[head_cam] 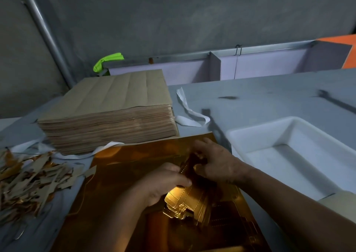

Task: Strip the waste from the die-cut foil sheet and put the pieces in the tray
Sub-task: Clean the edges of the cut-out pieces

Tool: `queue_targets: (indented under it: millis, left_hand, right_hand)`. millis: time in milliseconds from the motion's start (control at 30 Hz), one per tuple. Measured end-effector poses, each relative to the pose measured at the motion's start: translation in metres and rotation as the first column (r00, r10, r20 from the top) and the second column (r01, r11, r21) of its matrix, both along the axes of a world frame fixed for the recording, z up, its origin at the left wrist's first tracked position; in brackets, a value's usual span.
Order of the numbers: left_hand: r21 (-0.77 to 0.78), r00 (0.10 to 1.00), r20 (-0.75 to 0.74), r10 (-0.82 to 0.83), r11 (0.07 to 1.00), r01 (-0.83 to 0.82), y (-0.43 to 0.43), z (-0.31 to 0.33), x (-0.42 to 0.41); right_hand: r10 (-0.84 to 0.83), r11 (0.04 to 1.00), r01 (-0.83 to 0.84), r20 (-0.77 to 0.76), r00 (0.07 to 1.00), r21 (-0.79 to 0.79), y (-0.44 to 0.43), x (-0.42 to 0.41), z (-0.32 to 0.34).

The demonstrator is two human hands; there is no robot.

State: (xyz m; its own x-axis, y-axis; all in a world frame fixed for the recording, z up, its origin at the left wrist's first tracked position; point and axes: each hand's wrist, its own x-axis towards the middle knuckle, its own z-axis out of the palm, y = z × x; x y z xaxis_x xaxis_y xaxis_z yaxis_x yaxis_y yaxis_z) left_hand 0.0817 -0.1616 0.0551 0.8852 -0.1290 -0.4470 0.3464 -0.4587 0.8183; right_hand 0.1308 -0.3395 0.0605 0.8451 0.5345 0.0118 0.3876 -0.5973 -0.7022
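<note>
Gripping gold pieces, left hand and right hand meet above the foil sheet.

- A tall stack of brown cardboard sheets sits at the back left of the grey worktable.
- A white flat strap curls just beside the stack's right edge.
- A neon-green cloth lies behind the stack, near a slanting grey metal pipe.
- An orange panel shows far right.

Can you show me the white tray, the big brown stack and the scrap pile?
white tray (257, 130): head view, far rim.
brown stack (115, 92): head view, top sheet.
scrap pile (28, 180): head view, its middle.
</note>
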Motion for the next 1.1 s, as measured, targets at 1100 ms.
queue_targets:
  millis: [1100]
  left_hand:
    - [-0.341, 0.822, 0.264, 0.505, 0.846, -0.41, -0.016, -0.013, 0.008]
  right_hand:
    - [-0.083, 0.936, 0.162, -0.251, 0.965, 0.312, -0.001, -0.002, 0.003]
